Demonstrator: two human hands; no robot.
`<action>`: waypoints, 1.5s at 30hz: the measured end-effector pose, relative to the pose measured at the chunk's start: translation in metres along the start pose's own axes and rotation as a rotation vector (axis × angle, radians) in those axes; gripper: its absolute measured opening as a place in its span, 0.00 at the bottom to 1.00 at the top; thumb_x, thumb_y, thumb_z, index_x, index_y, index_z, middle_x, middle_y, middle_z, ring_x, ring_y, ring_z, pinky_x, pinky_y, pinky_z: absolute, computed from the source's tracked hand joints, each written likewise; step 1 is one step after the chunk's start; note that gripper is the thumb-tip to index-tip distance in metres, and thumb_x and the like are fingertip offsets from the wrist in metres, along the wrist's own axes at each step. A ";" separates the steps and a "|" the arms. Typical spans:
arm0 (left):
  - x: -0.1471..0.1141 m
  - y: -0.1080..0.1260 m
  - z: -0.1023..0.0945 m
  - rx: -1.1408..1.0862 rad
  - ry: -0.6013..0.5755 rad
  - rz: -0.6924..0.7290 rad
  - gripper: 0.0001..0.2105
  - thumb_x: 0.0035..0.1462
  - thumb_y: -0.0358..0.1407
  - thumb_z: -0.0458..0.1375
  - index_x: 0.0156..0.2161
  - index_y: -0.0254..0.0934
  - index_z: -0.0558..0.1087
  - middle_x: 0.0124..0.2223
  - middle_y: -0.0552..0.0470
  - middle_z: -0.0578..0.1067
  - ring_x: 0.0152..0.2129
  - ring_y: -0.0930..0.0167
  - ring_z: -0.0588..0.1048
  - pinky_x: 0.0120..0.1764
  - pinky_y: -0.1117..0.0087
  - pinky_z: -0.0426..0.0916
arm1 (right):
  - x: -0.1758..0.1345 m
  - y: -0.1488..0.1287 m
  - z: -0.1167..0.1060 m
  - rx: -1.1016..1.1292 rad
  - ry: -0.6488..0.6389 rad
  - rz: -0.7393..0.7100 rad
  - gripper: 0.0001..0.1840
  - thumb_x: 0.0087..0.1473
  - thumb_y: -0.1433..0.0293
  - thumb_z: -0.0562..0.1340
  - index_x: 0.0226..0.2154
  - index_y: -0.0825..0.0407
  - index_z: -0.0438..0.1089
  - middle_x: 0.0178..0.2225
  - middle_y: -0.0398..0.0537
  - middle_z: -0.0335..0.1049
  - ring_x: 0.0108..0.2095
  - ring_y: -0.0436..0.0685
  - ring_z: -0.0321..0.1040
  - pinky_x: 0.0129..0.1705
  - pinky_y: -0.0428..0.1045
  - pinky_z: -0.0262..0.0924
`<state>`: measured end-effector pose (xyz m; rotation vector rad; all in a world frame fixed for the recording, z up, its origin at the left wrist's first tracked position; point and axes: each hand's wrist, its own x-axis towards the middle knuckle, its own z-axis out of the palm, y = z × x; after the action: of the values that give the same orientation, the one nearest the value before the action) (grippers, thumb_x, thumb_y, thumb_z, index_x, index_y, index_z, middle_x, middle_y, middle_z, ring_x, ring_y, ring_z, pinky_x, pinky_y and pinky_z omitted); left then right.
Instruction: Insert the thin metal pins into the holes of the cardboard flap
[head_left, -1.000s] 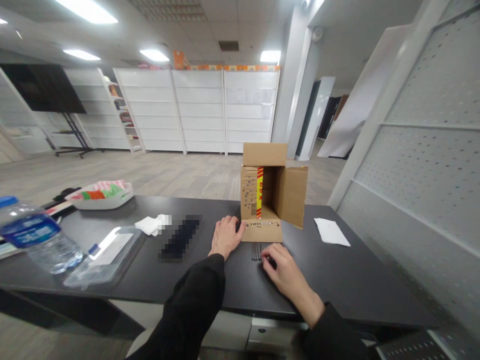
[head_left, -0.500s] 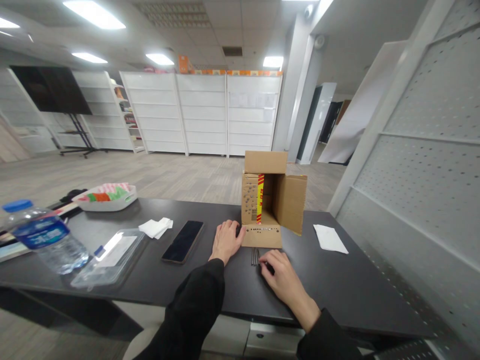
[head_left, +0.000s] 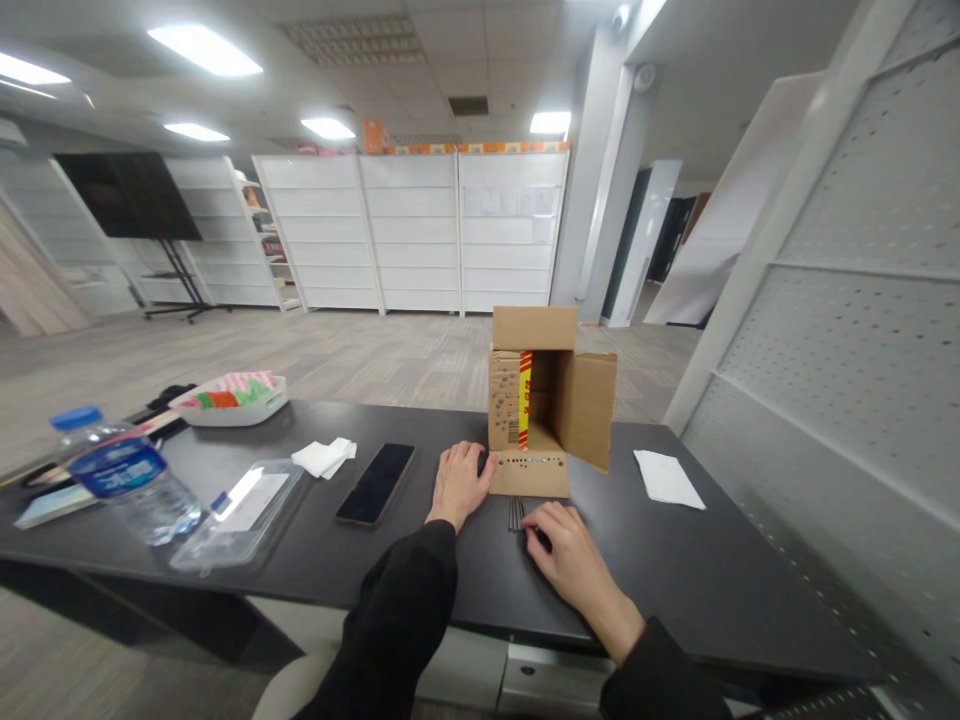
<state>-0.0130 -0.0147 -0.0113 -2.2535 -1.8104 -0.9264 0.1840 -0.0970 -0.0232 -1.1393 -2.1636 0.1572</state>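
Resting palm down on the dark bench (head_left: 720, 580), the left hand (head_left: 457, 482) has its fingers softly bent, and its thumb meets the left edge of the front flap (head_left: 529, 474) of an open cardboard box (head_left: 504, 400). A small dark area shows beside this thumb; I cannot tell if something is held there. The right hand (head_left: 564, 550) has curled fingers, with the tips just at a few thin, nail-like rods (head_left: 515, 514), which lie side by side in front of the flap; whether it grips one, I cannot tell.

On the box a yellow strip (head_left: 525, 400) carries red stripes and red characters, too small for reading, and a barcode (head_left: 513, 431) is near its lower end. The bottle (head_left: 131, 478) wears a blue label (head_left: 118, 466) with pale characters, also not readable. Inside the clear plastic case (head_left: 225, 530) there is a pale sheet (head_left: 253, 502).

The bench surface is smooth and matte. It also bears a phone (head_left: 376, 484) with dark screen, crumpled tissue (head_left: 325, 458), a white paper (head_left: 669, 479) at the right, and a white basket (head_left: 247, 412) with a colourful package. Behind, the room has grey patterned floor (head_left: 390, 350), white shelving (head_left: 412, 235), a black display (head_left: 127, 195) on a stand, and bright ceiling lamps (head_left: 205, 50).
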 end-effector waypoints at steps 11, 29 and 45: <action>-0.002 -0.002 0.005 -0.006 0.043 0.035 0.13 0.65 0.43 0.49 0.42 0.38 0.71 0.42 0.47 0.75 0.42 0.65 0.71 0.49 0.62 0.61 | -0.001 0.001 0.000 -0.004 -0.021 0.007 0.08 0.57 0.78 0.56 0.34 0.50 0.68 0.34 0.46 0.69 0.37 0.57 0.64 0.40 0.52 0.53; -0.001 0.003 -0.001 0.026 -0.013 0.026 0.13 0.65 0.43 0.48 0.42 0.38 0.71 0.42 0.46 0.75 0.43 0.64 0.71 0.49 0.62 0.61 | 0.006 0.003 -0.004 0.004 0.074 0.105 0.08 0.59 0.72 0.54 0.35 0.50 0.69 0.35 0.47 0.70 0.38 0.57 0.66 0.42 0.52 0.55; -0.001 0.003 -0.001 0.027 -0.024 0.021 0.13 0.65 0.43 0.47 0.42 0.38 0.71 0.41 0.46 0.75 0.42 0.64 0.71 0.49 0.61 0.61 | 0.055 0.034 0.017 -0.236 0.328 0.132 0.10 0.58 0.71 0.56 0.40 0.51 0.71 0.45 0.55 0.67 0.46 0.64 0.60 0.47 0.58 0.55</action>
<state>-0.0105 -0.0171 -0.0101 -2.2729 -1.7938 -0.8704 0.1754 -0.0305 -0.0214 -1.3372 -1.8510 -0.2196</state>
